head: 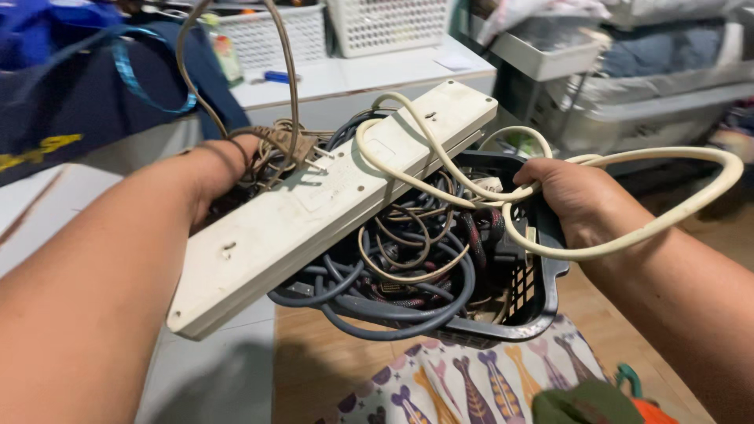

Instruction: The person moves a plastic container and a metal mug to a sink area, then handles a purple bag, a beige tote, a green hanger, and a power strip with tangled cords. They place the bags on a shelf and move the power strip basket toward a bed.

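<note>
your right hand (567, 191) grips a cream power cord (628, 235), smooth rubbery plastic with a faint sheen. it belongs to the power strip (314, 212), hard off-white plastic, matt, scuffed and grimy. your left hand (224, 169) is in a tangle of thin brown cable (287, 86), dull plastic sheathing. under the strip is a black plastic basket (542, 283), slightly glossy and moulded in a grid, full of smooth grey cables (393, 314) and one braided, fabric-like cable (471, 232). below lies printed cloth (471, 385), soft and matt, on a wooden floor (330, 353) with a low sheen.
</note>
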